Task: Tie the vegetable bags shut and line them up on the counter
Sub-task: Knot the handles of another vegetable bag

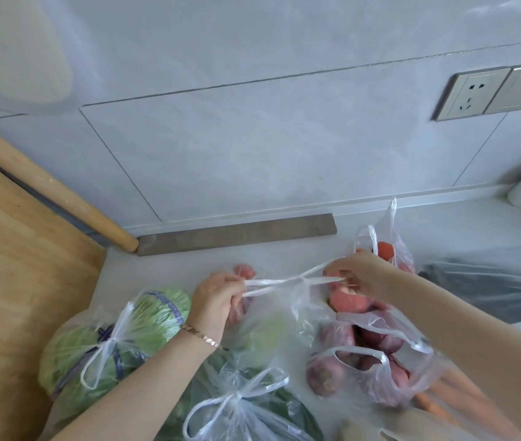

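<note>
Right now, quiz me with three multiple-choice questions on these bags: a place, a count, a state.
1. The cabbage bag lies: A left of the left hand; B right of the right hand; C between the hands.
2. Bags showing finished bows: A none; B two; C six.
3. The handles the hands hold are: A crossed, taut; B lying loose; C cut.
A: it sits beside the wooden board. B: cabbage bag and greens bag. A: both hands pull them apart.
</note>
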Tool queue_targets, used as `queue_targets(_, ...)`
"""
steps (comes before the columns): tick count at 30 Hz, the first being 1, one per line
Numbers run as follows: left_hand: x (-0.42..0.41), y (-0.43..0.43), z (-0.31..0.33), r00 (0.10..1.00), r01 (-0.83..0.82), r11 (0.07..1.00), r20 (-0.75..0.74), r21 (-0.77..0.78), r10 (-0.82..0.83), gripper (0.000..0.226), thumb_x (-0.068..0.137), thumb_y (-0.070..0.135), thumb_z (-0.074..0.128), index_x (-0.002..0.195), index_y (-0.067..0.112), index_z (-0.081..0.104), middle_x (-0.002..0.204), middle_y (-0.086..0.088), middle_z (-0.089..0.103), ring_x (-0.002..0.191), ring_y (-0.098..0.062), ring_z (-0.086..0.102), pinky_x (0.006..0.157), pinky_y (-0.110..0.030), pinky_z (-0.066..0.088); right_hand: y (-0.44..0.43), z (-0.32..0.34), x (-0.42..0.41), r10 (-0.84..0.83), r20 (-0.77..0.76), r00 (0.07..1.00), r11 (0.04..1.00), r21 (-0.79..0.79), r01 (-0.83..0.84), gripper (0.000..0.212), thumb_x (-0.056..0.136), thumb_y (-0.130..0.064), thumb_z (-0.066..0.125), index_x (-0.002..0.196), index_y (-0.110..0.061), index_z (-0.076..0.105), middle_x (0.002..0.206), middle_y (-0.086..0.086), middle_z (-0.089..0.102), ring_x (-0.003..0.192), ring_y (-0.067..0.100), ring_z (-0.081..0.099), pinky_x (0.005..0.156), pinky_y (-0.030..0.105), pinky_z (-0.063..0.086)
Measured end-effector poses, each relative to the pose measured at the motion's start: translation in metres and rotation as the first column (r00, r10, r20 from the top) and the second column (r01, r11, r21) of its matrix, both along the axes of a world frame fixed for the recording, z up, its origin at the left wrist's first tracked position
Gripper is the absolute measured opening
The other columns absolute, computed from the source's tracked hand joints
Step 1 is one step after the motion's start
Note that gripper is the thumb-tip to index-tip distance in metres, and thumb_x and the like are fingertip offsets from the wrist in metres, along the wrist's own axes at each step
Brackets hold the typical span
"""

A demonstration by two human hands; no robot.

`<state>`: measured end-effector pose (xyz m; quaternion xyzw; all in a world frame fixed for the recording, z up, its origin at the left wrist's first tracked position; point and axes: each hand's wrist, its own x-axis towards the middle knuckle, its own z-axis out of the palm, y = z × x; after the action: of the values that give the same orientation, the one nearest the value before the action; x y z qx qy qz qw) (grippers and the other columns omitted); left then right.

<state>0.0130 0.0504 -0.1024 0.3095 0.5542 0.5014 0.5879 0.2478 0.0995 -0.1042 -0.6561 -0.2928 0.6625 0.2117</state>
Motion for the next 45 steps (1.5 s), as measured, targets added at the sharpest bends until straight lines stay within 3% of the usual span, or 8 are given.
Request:
queue_targets(3,-0.001,-0.003,-0.001,0.980,0.078,0.986,0.193,-0.146,-0.050,0.034,0.080,0.000,0.057,0.047,0.008,0.053,0.031,0.003,0.039,0.029,-0.009,0.036,0.042,-0.020,0.043,-0.001,-0.017,-0.004,-0.220,-0.315,0.923,0.974,-0.122,0.191,0.027,0.082,0.007,0.047,0.059,-0.008,0.044,0.045,0.002,0.044,0.042,0.014,0.050,0.046,0.021,0.052)
queue_targets(11,-0.001,0.022,0.010,0.254,0.600,0.756,-0.834,-0.261,-0.490,0.033,0.076,0.052,0.059,0.071,0.022,0.071,0.056,0.005,0.061,0.053,-0.008,0.051,0.062,-0.027,0.044,0.023,-0.015,-0.021,-0.240,-0.415,0.878,0.971,-0.108,0.215,0.040,0.089,-0.002,0.049,0.059,-0.018,0.028,0.039,-0.007,0.022,0.029,0.006,0.021,0.029,0.014,0.018)
queue_targets(19,-0.026,-0.003,-0.031,0.767,0.430,0.901,-0.501,-0.061,-0.400,0.028,0.056,0.042,0.050,0.035,0.025,0.043,0.037,0.008,0.036,0.038,-0.004,0.033,0.052,-0.022,0.032,0.012,-0.060,-0.024,-0.384,-0.128,0.914,0.923,-0.036,0.383,0.038,0.086,0.003,0.056,0.060,-0.014,0.034,0.044,0.001,0.033,0.025,0.006,0.029,0.028,0.015,0.024)
queue_targets(21,-0.022,-0.008,-0.039,0.561,0.464,0.871,-0.707,-0.163,-0.431,0.022,0.065,0.053,0.054,0.066,0.032,0.060,0.053,0.011,0.046,0.042,0.000,0.036,0.049,-0.020,0.030,-0.003,-0.060,-0.042,-0.182,0.154,0.971,0.959,0.246,0.141,0.037,0.084,-0.010,0.064,0.061,-0.014,0.035,0.054,0.001,0.036,0.042,0.011,0.037,0.042,0.021,0.034)
queue_targets(24,-0.007,-0.011,-0.046,-0.220,0.598,0.609,-0.837,-0.522,-0.501,0.077,0.072,0.076,0.043,0.138,0.050,0.013,0.117,0.001,0.046,0.062,-0.008,0.050,0.052,-0.018,0.042,-0.027,-0.056,-0.056,0.271,0.586,0.764,0.722,0.401,-0.564,0.036,0.077,-0.039,0.069,0.093,-0.014,0.049,0.089,-0.004,0.052,0.083,0.013,0.045,0.075,0.026,0.040)
queue_targets(27,0.011,-0.010,-0.058,-0.415,0.571,0.537,-0.783,-0.621,-0.464,0.081,0.078,0.069,0.046,0.141,0.048,-0.001,0.145,-0.009,0.021,0.088,-0.023,0.060,0.069,-0.030,0.050,-0.040,-0.074,-0.056,0.520,0.779,0.351,0.414,0.130,-0.901,0.071,0.080,-0.053,0.058,0.138,-0.023,0.031,0.147,-0.006,0.029,0.130,0.018,0.027,0.104,0.036,0.037)
queue_targets(35,0.019,-0.007,-0.095,-0.409,0.454,0.576,-0.733,-0.680,-0.543,0.065,0.090,0.030,0.054,0.143,0.034,0.017,0.140,-0.014,0.026,0.091,-0.025,0.062,0.071,-0.032,0.047,-0.044,-0.100,-0.058,0.601,0.772,0.207,0.425,-0.089,-0.901,0.069,0.088,-0.045,0.052,0.146,-0.029,0.019,0.156,-0.001,0.012,0.139,0.029,0.017,0.114,0.042,0.024)
queue_targets(45,-0.004,0.008,-0.011,0.215,0.499,0.824,-0.883,-0.267,-0.417,0.030,0.084,0.030,0.061,0.059,0.024,0.046,0.065,0.006,0.053,0.056,-0.008,0.045,0.053,-0.018,0.035,-0.023,-0.017,-0.031,0.366,0.417,0.832,0.833,0.252,-0.493,0.033,0.080,-0.037,0.068,0.092,-0.006,0.064,0.076,-0.002,0.053,0.069,0.014,0.050,0.070,0.025,0.039)
